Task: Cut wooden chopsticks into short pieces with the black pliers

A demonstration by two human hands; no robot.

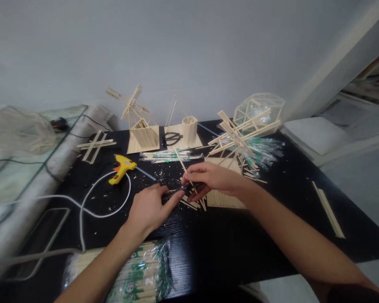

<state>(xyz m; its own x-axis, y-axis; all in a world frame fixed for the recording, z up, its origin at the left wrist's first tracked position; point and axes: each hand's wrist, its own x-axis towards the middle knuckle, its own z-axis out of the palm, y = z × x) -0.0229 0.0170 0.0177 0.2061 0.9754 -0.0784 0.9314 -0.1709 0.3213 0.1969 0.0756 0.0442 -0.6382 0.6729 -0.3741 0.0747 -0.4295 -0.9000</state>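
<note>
My left hand (150, 206) is closed round a dark tool (180, 192), perhaps a cutter, over the black table (208, 244). My right hand (210, 179) pinches a thin wooden stick (180, 160) that points up and to the left, its lower end at the tool. Short cut sticks (192, 205) and a flat panel of sticks (222, 198) lie under and beside my right hand. Wood crumbs are scattered just behind the hands.
A yellow glue gun (121, 168) with a white cord lies at the left. Behind stand a stick windmill (135, 126), black scissors (171, 138), a stick cup (189, 128) and tangled stick frames (240, 134). A pack of wrapped chopsticks (139, 273) sits at the near edge.
</note>
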